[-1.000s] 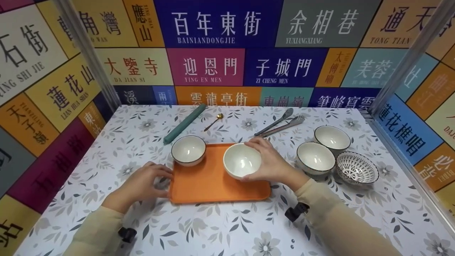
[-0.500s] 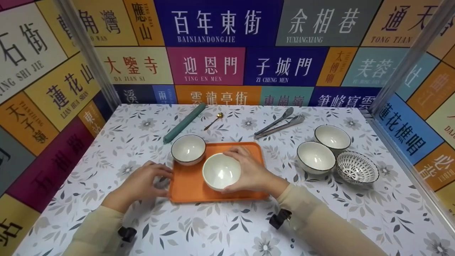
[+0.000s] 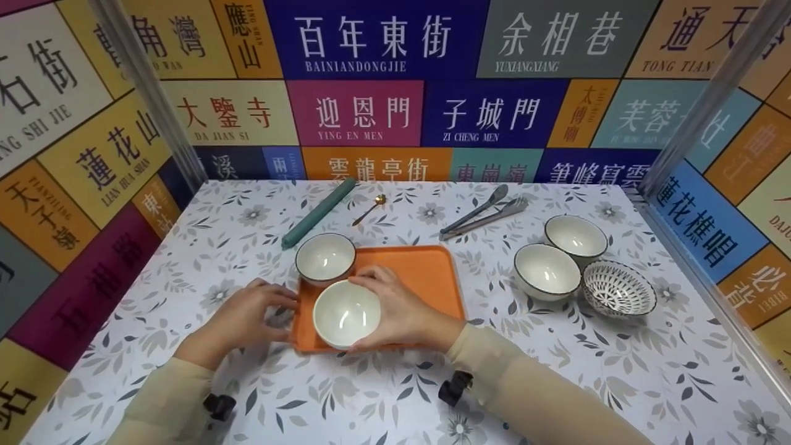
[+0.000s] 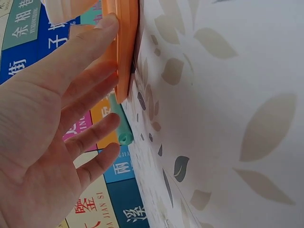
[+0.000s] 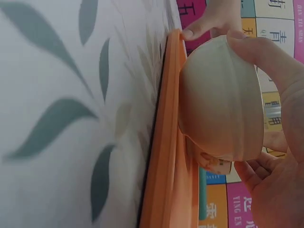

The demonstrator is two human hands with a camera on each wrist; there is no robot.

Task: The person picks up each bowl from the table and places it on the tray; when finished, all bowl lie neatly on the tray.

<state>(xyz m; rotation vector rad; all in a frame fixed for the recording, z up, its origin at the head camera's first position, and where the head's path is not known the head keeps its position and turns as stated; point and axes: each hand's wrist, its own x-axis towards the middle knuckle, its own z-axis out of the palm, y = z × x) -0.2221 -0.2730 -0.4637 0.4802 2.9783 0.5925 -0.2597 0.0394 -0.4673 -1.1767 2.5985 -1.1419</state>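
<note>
In the head view my right hand (image 3: 401,309) grips a plain white bowl (image 3: 343,312) at its right side, thumb near the front and fingers at the back rim. The bowl sits low over the front left of the orange tray (image 3: 423,272); the right wrist view shows its rounded side (image 5: 223,104) close against the tray. A dark-rimmed white bowl (image 3: 325,258) stands at the tray's back left corner. My left hand (image 3: 250,315) rests at the tray's left edge, its fingers loosely extended. In the left wrist view the thumb tip meets the tray's rim (image 4: 126,52).
Right of the tray stand two dark-rimmed bowls (image 3: 547,272) and a black-patterned bowl (image 3: 620,288), grouped together. Behind it lie a green stick (image 3: 318,212), a small gold spoon (image 3: 369,210) and grey tongs (image 3: 482,213). Printed wall panels enclose the floral-covered table (image 3: 383,402).
My right hand has carried the white bowl leftward and forward across the tray, from its right half to its front left. My left hand has stayed at the tray's left edge.
</note>
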